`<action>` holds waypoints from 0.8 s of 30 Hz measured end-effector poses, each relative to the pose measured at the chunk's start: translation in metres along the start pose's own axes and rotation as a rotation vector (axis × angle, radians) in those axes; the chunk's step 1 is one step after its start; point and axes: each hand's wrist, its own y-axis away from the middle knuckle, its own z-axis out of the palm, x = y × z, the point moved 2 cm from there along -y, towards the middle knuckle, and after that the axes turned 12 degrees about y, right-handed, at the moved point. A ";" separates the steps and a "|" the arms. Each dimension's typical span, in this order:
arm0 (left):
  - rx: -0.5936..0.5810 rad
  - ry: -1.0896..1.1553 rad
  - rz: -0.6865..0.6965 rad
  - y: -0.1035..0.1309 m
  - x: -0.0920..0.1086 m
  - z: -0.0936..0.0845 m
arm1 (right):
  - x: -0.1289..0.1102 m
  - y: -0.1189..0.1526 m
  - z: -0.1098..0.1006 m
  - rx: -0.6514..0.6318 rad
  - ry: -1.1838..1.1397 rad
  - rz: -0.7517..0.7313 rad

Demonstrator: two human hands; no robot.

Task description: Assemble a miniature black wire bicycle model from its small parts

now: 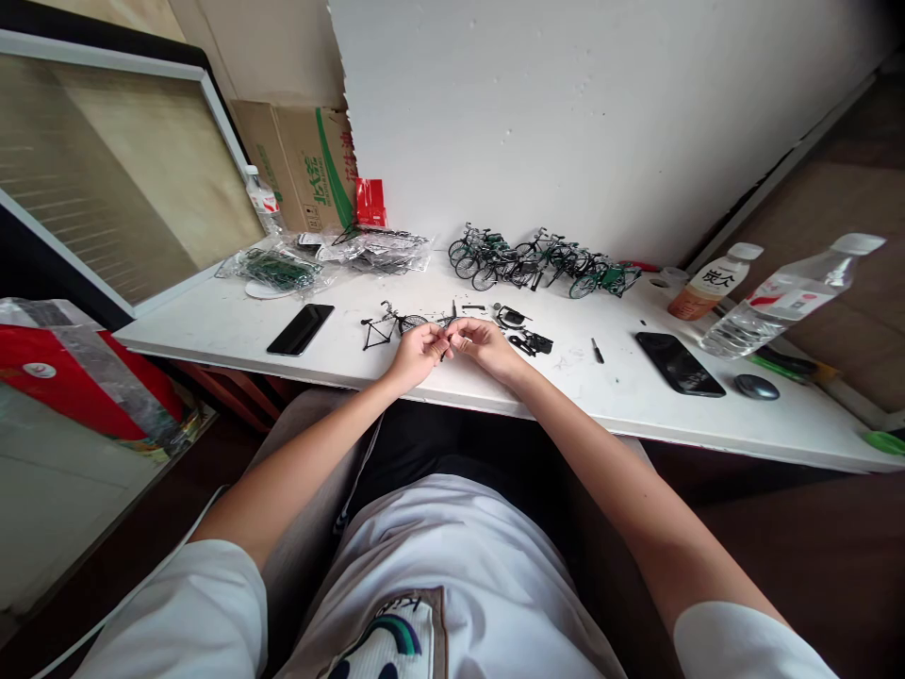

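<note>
My left hand [419, 355] and my right hand [482, 345] meet at the fingertips over the front edge of the white table [332, 363]. Both are pinched around a small dark part, mostly hidden by the fingers. Just behind my left hand lies a partly built black miniature bicycle [387, 321]. Beyond my right hand are loose black pieces [532, 343] and a round black part [510, 317]. A small dark screwdriver [598, 351] rests farther right.
Several miniature bicycles [495, 259] stand along the wall. Bagged parts [283, 269] lie back left, near a cardboard box [301, 165]. A phone [301, 329] lies left; another phone [679, 363], a round dark object [756, 387] and bottles [784, 297] are right.
</note>
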 end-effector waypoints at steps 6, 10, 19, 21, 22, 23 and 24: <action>-0.007 -0.019 0.013 0.000 -0.001 0.000 | 0.004 -0.001 0.000 -0.021 -0.034 0.018; -0.006 -0.011 0.004 0.000 -0.002 -0.001 | 0.003 -0.001 0.000 -0.003 -0.022 0.026; -0.018 0.037 0.017 0.000 0.001 -0.003 | -0.002 0.001 0.000 0.092 0.011 0.039; -0.016 0.044 0.020 -0.001 0.000 -0.004 | -0.003 0.001 0.000 0.079 0.016 0.040; -0.016 0.049 0.022 -0.001 0.000 -0.004 | -0.003 0.001 0.001 0.072 0.016 0.038; -0.017 0.054 0.024 -0.001 0.000 -0.005 | -0.004 0.001 0.001 0.065 0.017 0.034; -0.018 0.059 0.024 -0.001 -0.001 -0.005 | -0.004 0.001 0.001 0.061 0.017 0.031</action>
